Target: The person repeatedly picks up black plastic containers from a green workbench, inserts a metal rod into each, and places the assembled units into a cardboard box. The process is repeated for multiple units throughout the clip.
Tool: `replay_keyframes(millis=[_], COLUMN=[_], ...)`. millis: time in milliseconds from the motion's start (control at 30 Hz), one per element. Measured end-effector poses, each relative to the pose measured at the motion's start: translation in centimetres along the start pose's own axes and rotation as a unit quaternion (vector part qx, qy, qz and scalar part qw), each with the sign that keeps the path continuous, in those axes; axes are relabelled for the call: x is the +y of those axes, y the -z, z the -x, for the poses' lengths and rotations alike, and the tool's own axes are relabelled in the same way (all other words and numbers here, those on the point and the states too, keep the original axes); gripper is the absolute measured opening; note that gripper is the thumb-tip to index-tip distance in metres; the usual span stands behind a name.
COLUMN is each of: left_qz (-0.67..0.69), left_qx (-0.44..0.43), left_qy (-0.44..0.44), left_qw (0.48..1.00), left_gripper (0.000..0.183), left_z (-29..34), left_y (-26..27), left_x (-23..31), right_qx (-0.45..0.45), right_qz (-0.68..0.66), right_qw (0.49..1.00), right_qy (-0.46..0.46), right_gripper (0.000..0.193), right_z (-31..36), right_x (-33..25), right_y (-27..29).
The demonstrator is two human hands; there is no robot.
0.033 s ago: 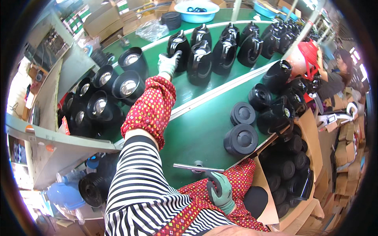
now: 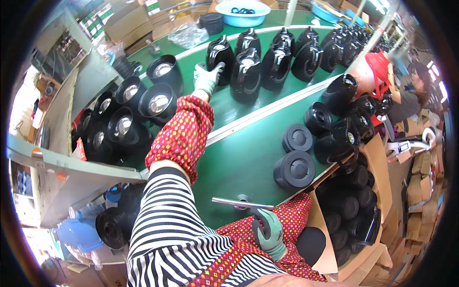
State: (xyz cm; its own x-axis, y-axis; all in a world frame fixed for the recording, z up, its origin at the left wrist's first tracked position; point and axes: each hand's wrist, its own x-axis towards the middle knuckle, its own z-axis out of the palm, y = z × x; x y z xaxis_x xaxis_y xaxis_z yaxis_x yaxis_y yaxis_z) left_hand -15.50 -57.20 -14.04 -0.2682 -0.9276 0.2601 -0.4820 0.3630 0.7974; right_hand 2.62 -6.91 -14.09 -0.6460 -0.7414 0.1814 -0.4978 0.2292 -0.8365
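My left hand point(image 2: 207, 79), in a pale glove, reaches far over the green table. Its fingers are spread, and the fingertips touch the lower side of a glossy black jug point(image 2: 220, 51). Beside that jug stands another black jug point(image 2: 246, 76) with its handle facing me. My right hand point(image 2: 270, 235), in a green glove with a dark palm, rests low near my body. Its fingers curl loosely, apart from the thumb, and I see nothing in them. Just beyond its fingertips lies a flat metal bar point(image 2: 229, 202) over a small round piece on the table.
Black containers with shiny insides point(image 2: 158, 104) crowd the left. Round black lids point(image 2: 294, 170) lie right of centre, near a carton point(image 2: 330, 253) full of black parts. A white rail point(image 2: 267, 111) crosses the green table. A blue basin point(image 2: 243, 20) stands behind; a co-worker point(image 2: 415, 91) is at right.
The whole view has shifted slightly to the right. My left hand's fingers are a little more spread beside the jug. The right hand stays where it was.
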Motion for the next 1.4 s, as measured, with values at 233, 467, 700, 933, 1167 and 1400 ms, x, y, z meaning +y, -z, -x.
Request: replay_keyframes(millis=[233, 467, 700, 933, 1167, 1400], left_qz=[-0.122, -0.194, -0.036, 0.016, 0.293, 0.347], left_qx=[0.029, -0.002, -0.088, -0.325, -0.402, -0.698], left_qy=[-0.254, -0.217, -0.39, -0.521, -0.369, -0.11], left_qw=[0.959, 0.957, 0.916, 0.789, 0.785, 0.617], left_gripper=[0.088, 0.052, 0.035, 0.037, 0.077, 0.102], left_z=[9.8, 7.7, 17.8, 27.9, 29.5, 33.7], left_y=[19.6, 23.6, 27.6, 31.2, 29.2, 23.1], left_x=[-5.4, -11.9, -2.1, 6.6, 4.7, -1.8], right_qx=[-0.005, 0.0, 0.03, -0.025, -0.027, -0.063], right_qz=[-0.012, -0.021, -0.132, -0.3, -0.451, -0.489], right_qw=[1.0, 0.999, 0.988, 0.928, 0.877, 0.856], right_qy=[0.011, 0.024, -0.077, -0.22, -0.161, -0.152], right_gripper=[0.04, 0.038, 0.061, 0.085, 0.067, 0.044], right_z=[0.2, 0.1, -2.8, -5.8, 3.2, 9.2], right_x=[-0.2, -0.5, -5.0, -9.7, -6.7, 0.1], right_y=[-0.8, -1.2, 3.2, 6.9, 9.7, 9.4])
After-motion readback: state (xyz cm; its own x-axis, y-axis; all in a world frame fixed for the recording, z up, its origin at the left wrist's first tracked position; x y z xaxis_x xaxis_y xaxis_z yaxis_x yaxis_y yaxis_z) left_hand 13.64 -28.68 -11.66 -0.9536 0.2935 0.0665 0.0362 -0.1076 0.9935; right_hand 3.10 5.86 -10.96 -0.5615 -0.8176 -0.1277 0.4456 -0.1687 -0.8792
